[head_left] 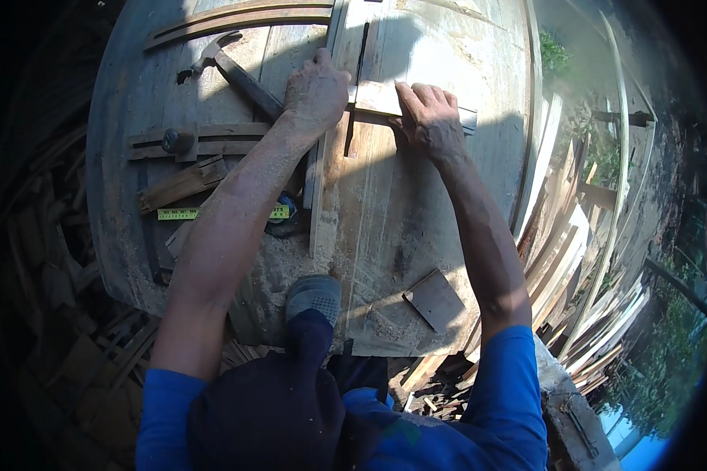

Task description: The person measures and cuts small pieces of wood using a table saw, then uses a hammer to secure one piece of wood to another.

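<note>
A short pale board (377,97) lies crosswise over the narrow dark slot (362,56) in the wooden tabletop (436,204). My right hand (432,122) grips its right part, with fingers over the top and the thumb at the near edge. Closed at the board's left end is my left hand (316,90), above a long straight wooden strip (322,196). Its fingertips are hidden, so what it holds does not show. A claw hammer (243,82) lies just left of that hand, its handle end beside my wrist.
Left of my left forearm are slotted wooden strips (236,147), a round knob (177,141), a wood block (182,184) and a yellow tape measure (178,213). A grey shoe (314,298) rests at the near edge. A flat offcut (435,300) lies right; stacked wood strips (562,259) stand beyond.
</note>
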`<state>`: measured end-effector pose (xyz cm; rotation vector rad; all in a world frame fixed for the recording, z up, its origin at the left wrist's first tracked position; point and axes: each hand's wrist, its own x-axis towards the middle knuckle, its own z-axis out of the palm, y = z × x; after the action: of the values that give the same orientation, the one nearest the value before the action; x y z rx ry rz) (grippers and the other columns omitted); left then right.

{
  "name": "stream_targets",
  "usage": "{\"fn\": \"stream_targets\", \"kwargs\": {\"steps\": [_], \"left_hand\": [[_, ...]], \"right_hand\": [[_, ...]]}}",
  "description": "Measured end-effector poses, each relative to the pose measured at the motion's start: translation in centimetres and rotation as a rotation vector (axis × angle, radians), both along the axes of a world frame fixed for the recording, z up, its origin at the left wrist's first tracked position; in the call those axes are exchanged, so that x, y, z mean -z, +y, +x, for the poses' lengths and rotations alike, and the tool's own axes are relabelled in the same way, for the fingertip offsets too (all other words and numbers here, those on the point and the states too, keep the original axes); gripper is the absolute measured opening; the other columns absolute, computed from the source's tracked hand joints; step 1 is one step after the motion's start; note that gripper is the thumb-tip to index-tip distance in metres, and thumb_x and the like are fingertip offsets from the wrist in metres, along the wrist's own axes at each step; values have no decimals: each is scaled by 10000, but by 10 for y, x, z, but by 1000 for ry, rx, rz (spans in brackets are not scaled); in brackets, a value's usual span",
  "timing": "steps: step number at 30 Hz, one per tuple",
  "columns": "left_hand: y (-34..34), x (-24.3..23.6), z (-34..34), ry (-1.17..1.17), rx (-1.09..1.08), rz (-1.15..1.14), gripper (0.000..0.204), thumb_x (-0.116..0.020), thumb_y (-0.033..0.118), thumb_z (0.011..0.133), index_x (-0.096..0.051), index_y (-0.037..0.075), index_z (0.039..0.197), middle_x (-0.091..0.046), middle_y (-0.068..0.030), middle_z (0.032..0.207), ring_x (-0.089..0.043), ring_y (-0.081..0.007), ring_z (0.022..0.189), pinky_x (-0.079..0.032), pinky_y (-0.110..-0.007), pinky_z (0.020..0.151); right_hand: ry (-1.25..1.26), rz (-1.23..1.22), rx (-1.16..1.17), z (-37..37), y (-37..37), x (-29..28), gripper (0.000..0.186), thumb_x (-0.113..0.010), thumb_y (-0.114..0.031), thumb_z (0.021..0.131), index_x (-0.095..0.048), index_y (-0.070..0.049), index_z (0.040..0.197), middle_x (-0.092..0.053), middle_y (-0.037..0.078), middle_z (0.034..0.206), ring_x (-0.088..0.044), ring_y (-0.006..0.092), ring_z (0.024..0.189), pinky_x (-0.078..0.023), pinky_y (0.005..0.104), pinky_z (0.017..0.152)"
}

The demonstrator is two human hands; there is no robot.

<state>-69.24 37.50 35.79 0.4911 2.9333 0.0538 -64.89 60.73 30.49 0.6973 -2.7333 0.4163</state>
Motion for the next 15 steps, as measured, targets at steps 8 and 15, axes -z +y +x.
{"fn": "stream_targets", "kwargs": {"steps": [8, 15], "left_hand": [[5, -2, -11, -43, -25, -38, 210, -654, 149, 933, -739, 96, 1118, -524, -184, 1201, -660, -360, 1102, -570, -463, 947], [7, -1, -19, -31, -43, -23, 214, -626, 131, 941, -751, 88, 1109, -525, -185, 1238, -675, -355, 1093, -567, -467, 953]], "right_hand": [[13, 12, 4, -10, 4, 5, 661, -786, -391, 818, -584, -127, 1389, -642, 93, 1165, -599, 269, 1142, -424, 457, 960], [-73, 9, 23, -17, 7, 7, 703, -816, -339, 820, -547, -149, 1441, -613, 101, 1270, -571, 282, 1202, -399, 477, 1016]]}}
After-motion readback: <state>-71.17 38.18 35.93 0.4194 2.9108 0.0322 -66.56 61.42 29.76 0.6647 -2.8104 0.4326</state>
